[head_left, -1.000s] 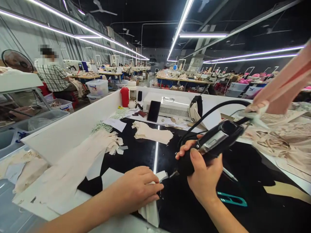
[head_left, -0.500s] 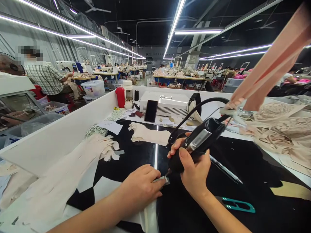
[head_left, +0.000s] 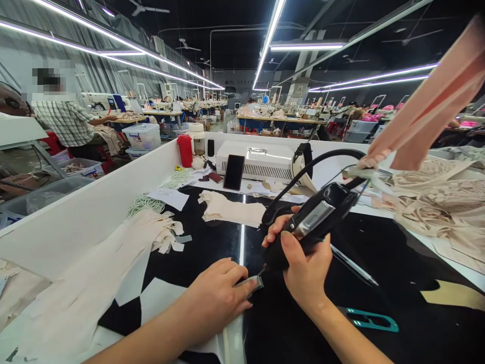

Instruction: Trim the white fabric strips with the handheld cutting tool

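Note:
My right hand (head_left: 303,260) is wrapped around a black corded hand tool (head_left: 310,215) with a silver plate on its side. The tool is tilted, its thin tip pointing down toward the black tabletop. A pink fabric strip (head_left: 428,111) tied at its cord end runs up and to the right. My left hand (head_left: 217,293) lies low over the table, its fingers closed on a small greyish strip (head_left: 257,283) whose end pokes out right beside the tip. I cannot tell whether the tip touches the strip. A long pale strip (head_left: 233,338) lies below my left hand.
Pale fabric pieces (head_left: 87,273) are heaped at left, with a smaller stack (head_left: 231,208) ahead. Teal thread snips (head_left: 373,320) and a pen (head_left: 356,265) lie at right. A phone (head_left: 234,172) leans against a white box (head_left: 261,156). A person (head_left: 68,121) sits beyond the left partition.
The black hand tool has shifted slightly right at its upper end. Both hands keep nearly the same place and grip. The view has turned slightly.

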`<control>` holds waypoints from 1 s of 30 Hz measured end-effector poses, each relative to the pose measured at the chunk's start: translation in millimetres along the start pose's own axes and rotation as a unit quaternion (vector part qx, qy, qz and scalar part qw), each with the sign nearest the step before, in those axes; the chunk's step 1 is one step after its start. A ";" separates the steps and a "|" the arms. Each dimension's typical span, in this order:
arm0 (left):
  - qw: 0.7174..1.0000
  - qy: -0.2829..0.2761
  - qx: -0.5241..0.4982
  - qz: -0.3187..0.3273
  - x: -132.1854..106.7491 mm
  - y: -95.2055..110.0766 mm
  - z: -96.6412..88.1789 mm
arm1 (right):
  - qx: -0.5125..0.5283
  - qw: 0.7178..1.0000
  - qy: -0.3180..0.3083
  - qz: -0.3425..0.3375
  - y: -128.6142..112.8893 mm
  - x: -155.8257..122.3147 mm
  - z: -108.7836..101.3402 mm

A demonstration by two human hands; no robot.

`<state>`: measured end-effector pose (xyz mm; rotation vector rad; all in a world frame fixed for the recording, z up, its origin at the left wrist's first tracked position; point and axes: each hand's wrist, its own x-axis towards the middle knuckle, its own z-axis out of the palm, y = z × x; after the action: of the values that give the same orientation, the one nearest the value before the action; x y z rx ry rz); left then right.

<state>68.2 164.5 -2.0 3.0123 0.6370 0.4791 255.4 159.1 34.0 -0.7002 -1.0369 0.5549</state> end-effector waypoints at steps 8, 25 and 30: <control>1.000 0.005 0.014 -0.001 -1.1 -1.5 -1.1 | -0.012 1.000 0.007 -0.001 -2.0 1.3 2.0; 1.000 0.013 0.018 0.010 -2.2 -2.3 -3.5 | -0.006 1.000 0.018 0.003 -2.9 3.2 0.3; 1.000 0.014 0.018 0.014 -1.7 -3.2 -2.5 | 0.004 1.000 0.013 0.005 -3.7 2.8 1.1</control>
<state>64.7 166.7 -0.4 3.0584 0.6124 0.5168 255.8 158.9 38.8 -0.7055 -1.0065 0.5568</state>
